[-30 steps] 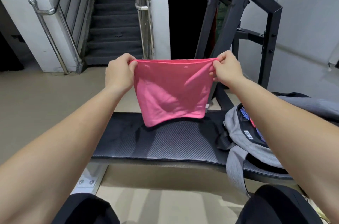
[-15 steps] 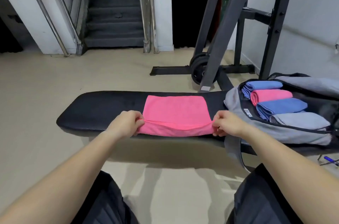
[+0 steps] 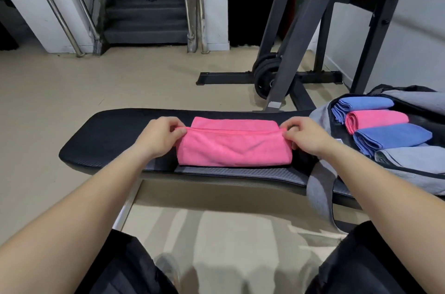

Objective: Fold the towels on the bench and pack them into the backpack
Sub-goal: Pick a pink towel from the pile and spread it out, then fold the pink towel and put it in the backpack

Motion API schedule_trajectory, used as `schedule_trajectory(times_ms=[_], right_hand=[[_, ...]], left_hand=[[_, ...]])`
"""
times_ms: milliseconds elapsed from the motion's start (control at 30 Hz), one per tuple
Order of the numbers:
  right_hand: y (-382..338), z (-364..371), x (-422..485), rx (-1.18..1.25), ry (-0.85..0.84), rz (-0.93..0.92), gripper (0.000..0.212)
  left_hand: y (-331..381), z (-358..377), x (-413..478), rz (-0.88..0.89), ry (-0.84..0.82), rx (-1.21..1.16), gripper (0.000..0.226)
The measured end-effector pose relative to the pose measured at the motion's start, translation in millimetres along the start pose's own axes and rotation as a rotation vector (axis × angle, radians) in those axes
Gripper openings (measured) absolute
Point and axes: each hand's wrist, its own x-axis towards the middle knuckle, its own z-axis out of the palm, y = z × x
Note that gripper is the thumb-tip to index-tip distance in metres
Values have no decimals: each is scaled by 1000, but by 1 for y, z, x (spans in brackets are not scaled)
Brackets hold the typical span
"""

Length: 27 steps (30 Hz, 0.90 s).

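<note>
A pink towel (image 3: 233, 147) lies folded on the black bench (image 3: 108, 132). My left hand (image 3: 161, 137) pinches its left end at the top folded edge. At the right end my right hand (image 3: 303, 137) pinches the same edge. An open grey backpack (image 3: 322, 168) rests on the bench's right end. Inside it lie folded towels side by side: a blue one (image 3: 366, 103), a pink one (image 3: 378, 120), a second blue one (image 3: 395, 137) and a grey one (image 3: 414, 156).
A dark metal rack (image 3: 303, 36) with weight plates (image 3: 265, 77) stands behind the bench on the beige floor. A staircase (image 3: 147, 4) with steel handrails rises at the back. My dark-clothed knees (image 3: 120, 267) are below the bench's front edge.
The towel was held up in the air, then laid flat on the bench. Both hands have folded its near edge over toward the far side, making a narrower band.
</note>
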Motion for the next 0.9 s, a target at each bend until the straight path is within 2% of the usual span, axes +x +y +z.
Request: schedule_trajectory(times_ms=[133, 400, 533, 733, 900], right_hand=[[7, 5, 44, -42, 45, -2, 21], [6, 22, 101, -319, 110, 97, 17], [13, 33, 106, -363, 145, 134, 17], [28, 48, 107, -346, 173, 176, 19], [27, 56, 113, -511, 191, 143, 21]], left_hand=[[-7, 10, 43, -3, 46, 29, 13], [-16, 45, 106, -80, 82, 17, 12], [-20, 67, 113, -130, 96, 54, 15], [-22, 81, 122, -79, 136, 115, 15], [-22, 88, 124, 11, 60, 169, 20]])
